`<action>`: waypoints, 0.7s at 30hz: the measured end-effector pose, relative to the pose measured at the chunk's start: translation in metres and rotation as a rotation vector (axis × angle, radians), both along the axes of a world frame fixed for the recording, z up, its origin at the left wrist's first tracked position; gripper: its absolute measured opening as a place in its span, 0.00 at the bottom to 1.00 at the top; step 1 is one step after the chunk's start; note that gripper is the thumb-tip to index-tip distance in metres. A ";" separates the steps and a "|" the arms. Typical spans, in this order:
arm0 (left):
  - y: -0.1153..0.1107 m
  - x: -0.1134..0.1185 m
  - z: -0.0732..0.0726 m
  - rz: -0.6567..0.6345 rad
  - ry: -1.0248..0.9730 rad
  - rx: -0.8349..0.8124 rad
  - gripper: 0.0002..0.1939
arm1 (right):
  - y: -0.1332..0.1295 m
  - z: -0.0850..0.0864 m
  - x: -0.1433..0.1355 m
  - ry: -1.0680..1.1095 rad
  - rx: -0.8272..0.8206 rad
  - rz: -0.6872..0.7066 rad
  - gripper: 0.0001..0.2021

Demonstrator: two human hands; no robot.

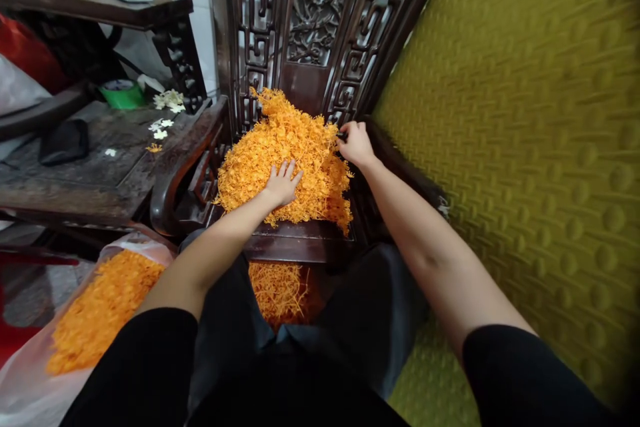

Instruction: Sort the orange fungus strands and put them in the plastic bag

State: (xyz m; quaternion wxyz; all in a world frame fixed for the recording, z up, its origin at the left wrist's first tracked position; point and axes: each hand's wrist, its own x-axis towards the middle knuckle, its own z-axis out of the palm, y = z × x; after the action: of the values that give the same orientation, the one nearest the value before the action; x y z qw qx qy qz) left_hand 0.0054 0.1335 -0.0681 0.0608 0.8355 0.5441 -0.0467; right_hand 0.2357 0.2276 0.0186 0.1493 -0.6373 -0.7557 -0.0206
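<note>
Fingers point(291, 169) of the left hand point(283, 187), in the head view, lie spread and relaxed on the pile of orange flowers point(313, 147) heaped on the wooden chair point(300, 248); the right hand point(357, 143) seems to pinch a small dark thing point(342, 136) at the pile's edge. The flowers look light, springy, prone to tangling; best scooped from beneath.

The bare left hand point(283, 187) lies palm down mid-scene, fingers spread and pointing far. The bare right hand point(357, 145), farther and to the right, has its fingers curled toward the left. The bare left forearm point(225, 233) slants far and right, the bare right forearm point(425, 223) far and left, both from short black fabric sleeves point(145, 360); legs in dark trousers point(227, 310) stand apart, near.
</note>
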 end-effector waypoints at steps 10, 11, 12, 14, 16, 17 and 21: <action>-0.004 0.005 0.001 0.012 0.034 0.012 0.42 | 0.008 -0.009 -0.047 0.020 -0.037 0.067 0.22; -0.003 0.004 0.001 0.008 0.034 0.013 0.42 | 0.009 0.001 -0.046 0.024 0.015 0.060 0.19; -0.003 0.002 0.001 0.006 0.032 0.016 0.43 | 0.010 0.014 -0.044 0.028 0.068 0.052 0.18; -0.001 0.001 0.002 0.008 0.024 0.026 0.44 | 0.014 0.047 -0.036 0.023 0.191 0.053 0.15; 0.001 0.001 0.002 0.011 0.014 0.030 0.44 | 0.019 0.081 -0.030 0.017 0.319 0.069 0.12; 0.002 0.001 0.002 0.013 0.010 0.028 0.45 | 0.020 0.095 -0.029 0.011 0.379 0.073 0.11; 0.008 0.005 0.001 0.024 0.008 -0.002 0.45 | 0.021 0.135 -0.037 -0.028 0.476 0.097 0.11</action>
State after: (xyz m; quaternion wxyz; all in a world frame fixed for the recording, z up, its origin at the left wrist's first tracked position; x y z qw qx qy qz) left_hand 0.0100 0.1413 -0.0668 0.0600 0.8287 0.5543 -0.0498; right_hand 0.1984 0.2490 0.1540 0.2858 -0.5467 -0.7613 -0.1997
